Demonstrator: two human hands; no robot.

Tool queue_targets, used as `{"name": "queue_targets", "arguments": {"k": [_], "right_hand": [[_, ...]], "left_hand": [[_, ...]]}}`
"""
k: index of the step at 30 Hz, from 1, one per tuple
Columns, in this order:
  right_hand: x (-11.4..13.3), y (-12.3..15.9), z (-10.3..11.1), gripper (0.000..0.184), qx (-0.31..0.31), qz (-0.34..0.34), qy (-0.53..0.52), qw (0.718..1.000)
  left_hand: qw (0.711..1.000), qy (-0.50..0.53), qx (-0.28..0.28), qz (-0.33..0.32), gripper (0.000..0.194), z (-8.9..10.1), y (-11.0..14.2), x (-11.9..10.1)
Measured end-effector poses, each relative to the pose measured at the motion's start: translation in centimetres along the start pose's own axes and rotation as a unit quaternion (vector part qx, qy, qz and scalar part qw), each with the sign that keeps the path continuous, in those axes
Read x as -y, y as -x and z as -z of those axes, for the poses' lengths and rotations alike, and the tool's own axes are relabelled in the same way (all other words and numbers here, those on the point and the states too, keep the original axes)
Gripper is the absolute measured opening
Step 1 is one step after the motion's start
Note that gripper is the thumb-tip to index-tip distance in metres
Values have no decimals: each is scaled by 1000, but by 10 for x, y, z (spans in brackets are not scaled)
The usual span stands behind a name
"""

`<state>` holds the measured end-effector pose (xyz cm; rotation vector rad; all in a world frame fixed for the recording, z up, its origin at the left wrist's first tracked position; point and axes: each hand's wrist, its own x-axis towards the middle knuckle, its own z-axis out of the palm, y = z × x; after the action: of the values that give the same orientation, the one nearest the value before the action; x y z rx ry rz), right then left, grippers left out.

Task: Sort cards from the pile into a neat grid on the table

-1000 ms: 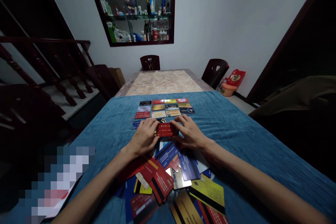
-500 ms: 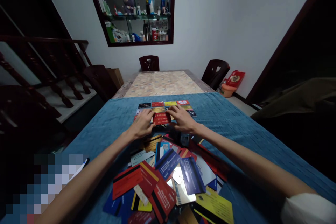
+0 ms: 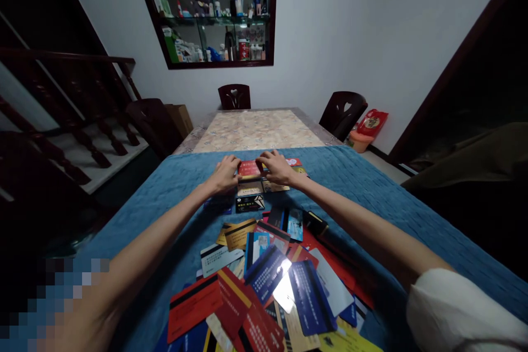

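My left hand (image 3: 224,175) and my right hand (image 3: 278,168) pinch a red card (image 3: 249,168) by its two short ends. It is held over the far rows of laid-out cards and hides some of them. Just below it lie a gold-toned card (image 3: 249,187) and another pale gold card (image 3: 275,186), partly under my right hand. A black VIP card (image 3: 249,204) lies nearer to me, beside a dark blue card (image 3: 218,206) below my left hand. Between my forearms spreads a loose pile of overlapping cards, among them a blue card (image 3: 312,297) and a red card (image 3: 195,308).
A blue cloth (image 3: 165,192) covers the near part of the table, with a patterned cover (image 3: 256,129) beyond it. Dark chairs (image 3: 234,97) stand around the table. A dark object (image 3: 317,222) lies right of the pile, under my right forearm.
Both hands have moved away from me with the red card, from the nearer row to the far row. The black VIP card and gold cards have come into view below them.
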<state>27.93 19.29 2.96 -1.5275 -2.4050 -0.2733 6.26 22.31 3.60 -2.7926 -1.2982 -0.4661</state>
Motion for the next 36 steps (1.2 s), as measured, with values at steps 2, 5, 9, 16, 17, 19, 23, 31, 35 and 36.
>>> {"name": "queue_targets", "arguments": {"k": [2,5,9,16,17,19,23,31,35,36], "right_hand": [[-3,-9,-2,40,8,-8,1,1000],[-6,-21,-4,40,34,-24,-1,999],[-9,-35,-7,36,74,-50,-5,996],[-17,-51,-22,41,103,-68,-12,992],[-19,-53,-25,41,105,-69,-11,992],[-21,-56,-30,41,112,-72,-11,991],[-25,-60,-37,42,124,-75,-12,989],[-36,-70,-51,42,136,-71,-13,988],[-41,-75,-58,43,143,-68,-10,987],[-42,-75,-59,44,146,-68,-9,987]], "left_hand": [[1000,-1,9,8,33,-3,-9,6],[999,-12,30,26,34,-7,-23,14],[996,-28,67,60,37,-13,-39,24],[991,-37,100,85,42,-28,-59,36],[990,-39,103,89,42,-30,-62,37],[989,-41,110,95,42,-33,-66,39],[987,-44,117,102,39,-38,-71,42],[985,-45,131,101,39,-43,-76,45],[984,-45,141,95,39,-45,-79,48],[984,-45,144,94,39,-46,-80,48]]}}
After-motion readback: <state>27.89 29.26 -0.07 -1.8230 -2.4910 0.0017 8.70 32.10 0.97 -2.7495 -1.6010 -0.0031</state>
